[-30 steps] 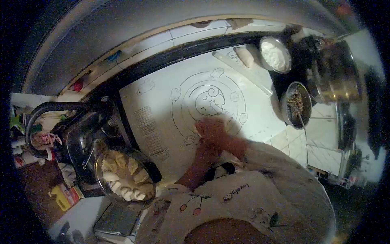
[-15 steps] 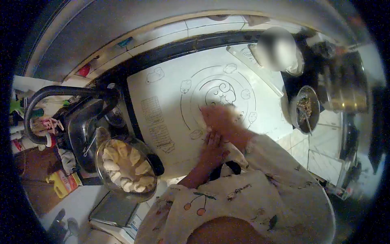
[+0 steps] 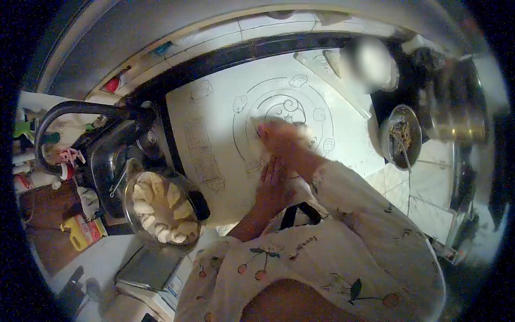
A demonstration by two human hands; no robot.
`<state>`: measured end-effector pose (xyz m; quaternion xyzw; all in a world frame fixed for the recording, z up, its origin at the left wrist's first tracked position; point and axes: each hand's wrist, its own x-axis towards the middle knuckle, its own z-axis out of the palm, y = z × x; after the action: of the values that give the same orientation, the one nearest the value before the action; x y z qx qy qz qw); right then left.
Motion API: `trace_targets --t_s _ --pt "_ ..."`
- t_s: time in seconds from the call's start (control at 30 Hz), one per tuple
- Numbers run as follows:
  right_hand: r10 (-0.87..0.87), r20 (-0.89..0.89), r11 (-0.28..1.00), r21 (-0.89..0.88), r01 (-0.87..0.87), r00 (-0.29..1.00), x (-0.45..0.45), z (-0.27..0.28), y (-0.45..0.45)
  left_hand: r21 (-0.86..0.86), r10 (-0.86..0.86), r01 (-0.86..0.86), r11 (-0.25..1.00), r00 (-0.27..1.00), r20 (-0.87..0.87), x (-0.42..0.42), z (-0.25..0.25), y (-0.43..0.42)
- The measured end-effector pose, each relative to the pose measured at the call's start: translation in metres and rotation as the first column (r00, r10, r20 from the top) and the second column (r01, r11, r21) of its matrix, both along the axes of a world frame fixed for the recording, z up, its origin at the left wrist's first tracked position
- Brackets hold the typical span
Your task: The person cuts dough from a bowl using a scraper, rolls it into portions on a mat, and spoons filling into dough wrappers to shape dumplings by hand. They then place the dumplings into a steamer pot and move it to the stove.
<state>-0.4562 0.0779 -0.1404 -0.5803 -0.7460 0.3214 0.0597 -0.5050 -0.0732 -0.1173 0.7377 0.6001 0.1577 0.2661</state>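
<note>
The person's shirt (image 3: 306, 252), pale and printed with cherries, was nearest, its sleeves reaching forward over the counter. A dark-covered box (image 3: 150, 268) stood on a pale surface at lower left. Above the box sat a round dish (image 3: 167, 213) with a dark handle on its right side, and folded dumplings (image 3: 142, 207) were packed around its inner edge, leaving bare base showing in the middle.

The left hand (image 3: 274, 180) lay just below the right, its fingers pointing forward, close together and roughly straight. The right hand (image 3: 280, 137) was farther forward, blurred by motion, over the ringed drawing on the white printed mat (image 3: 217, 110). Whether either hand was clamped on anything could not be told. The mat covered the counter beneath both hands.

To the left of the mat was a dark sink (image 3: 110, 174) with a curved black faucet (image 3: 80, 107) arching over it; a yellow bottle (image 3: 78, 236) stood farther left. On the right, just beyond the mat's edge, a metal bowl (image 3: 387, 150) held a chopped filling (image 3: 401, 133) with a utensil resting in it. A pale, narrow strip (image 3: 335, 87) lay slantwise across the mat's far right corner, beside a blurred white bowl (image 3: 370, 64). A large steel pot (image 3: 456, 99) stood at far right. White wall tiles (image 3: 214, 40) ran along the back.
</note>
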Motion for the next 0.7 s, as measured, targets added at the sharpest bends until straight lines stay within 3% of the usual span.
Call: trace_targets --t_s 0.03,0.1,0.13,0.23,0.3,0.33,0.43,0.47,0.5,0.57,0.6,0.63,0.67,0.7 --pt "0.047 -0.077 0.971 0.235 -0.028 0.996 0.001 -0.007 0.004 -0.024 0.009 -0.008 1.000 1.000 0.018 0.002 -0.005 -0.001" --pt "0.183 -0.184 0.746 0.666 -0.014 0.966 0.005 -0.030 0.011 -0.061 0.025 -0.021 0.998 0.998 0.051 0.005 -0.020 0.000" --pt "0.216 -0.300 0.720 0.692 0.056 0.929 0.011 -0.028 0.009 -0.041 0.084 -0.080 0.996 0.992 0.090 0.000 -0.006 0.005" --pt "0.033 -0.753 0.835 0.382 0.396 0.657 0.060 0.007 0.010 0.081 0.233 -0.241 0.967 0.967 0.100 -0.024 0.017 0.034" --pt "-0.254 -0.548 0.799 0.346 0.492 0.797 0.087 0.020 0.007 0.278 0.306 -0.278 0.919 0.950 -0.059 -0.035 0.001 0.067" --pt "-0.257 -0.405 0.854 0.329 0.402 0.878 0.093 0.003 0.004 0.264 0.253 -0.227 0.937 0.965 -0.068 -0.031 -0.007 0.057" --pt "-0.275 -0.563 0.940 0.011 0.340 0.780 0.090 0.002 0.008 0.196 0.116 -0.095 0.976 0.988 -0.100 -0.013 -0.015 0.014" --pt "-0.417 -0.516 0.908 -0.202 0.367 0.748 0.082 0.007 0.010 0.124 0.062 -0.048 0.991 0.992 -0.106 -0.008 -0.010 -0.004" --pt "-0.427 -0.329 0.899 -0.251 0.358 0.842 0.066 0.022 0.003 0.049 0.009 -0.004 0.999 0.995 -0.102 -0.004 -0.008 -0.016" --pt "-0.361 0.069 0.877 -0.313 0.364 0.930 0.033 0.052 -0.008 -0.217 0.184 -0.140 0.966 0.962 0.202 -0.002 -0.013 -0.014" --pt "-0.206 -0.007 0.977 -0.046 0.206 0.978 0.030 0.044 -0.020 -0.353 0.293 -0.169 0.920 0.896 0.335 -0.001 -0.015 -0.010" --pt "-0.026 -0.038 0.971 0.235 0.034 0.999 0.028 0.028 -0.038 -0.356 0.257 -0.139 0.924 0.915 0.310 0.000 -0.012 -0.005" --pt "0.161 -0.020 0.859 0.495 -0.130 0.987 0.026 0.017 -0.047 -0.364 0.224 -0.112 0.925 0.932 0.284 0.000 -0.005 -0.002" --pt "0.185 -0.011 0.870 0.466 -0.158 0.983 0.021 0.013 -0.040 -0.375 0.194 -0.088 0.923 0.947 0.255 0.000 -0.003 0.001"
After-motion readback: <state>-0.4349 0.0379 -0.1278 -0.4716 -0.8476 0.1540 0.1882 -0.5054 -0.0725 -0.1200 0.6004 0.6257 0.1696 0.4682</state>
